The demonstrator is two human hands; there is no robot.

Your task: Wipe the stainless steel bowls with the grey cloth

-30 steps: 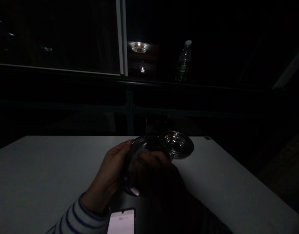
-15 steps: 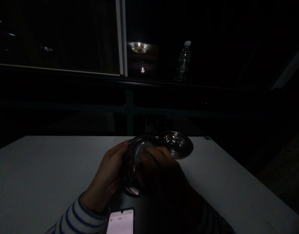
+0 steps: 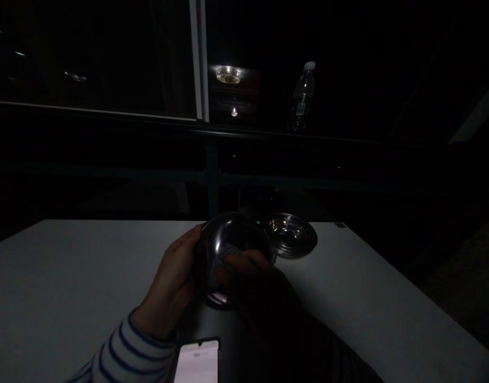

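Observation:
A shiny metal bowl point(image 3: 238, 229) is held tilted above the table, its round surface turned up towards me. My left hand point(image 3: 174, 271) grips its left rim, fingers behind and thumb along the edge. My right hand point(image 3: 250, 271), mostly in dark shadow, presses on the bowl with bent fingers closed over a grey, rough-textured cloth or pad point(image 3: 229, 249). Just behind and to the right, a stack of metal bowls point(image 3: 290, 236) stands upright on the table. Below my hands lies a phone point(image 3: 198, 361) with its screen lit.
The white table point(image 3: 88, 276) reaches to both sides, with a small dark label point(image 3: 340, 225) at its far right corner. Beyond it, a clear plastic bottle point(image 3: 303, 98) stands on a dark ledge by a window frame point(image 3: 200, 64). The surroundings are very dark.
The bowl has tilted and moved slightly up in view. My right hand has shifted lower on its surface, and more of the grey cloth or pad shows.

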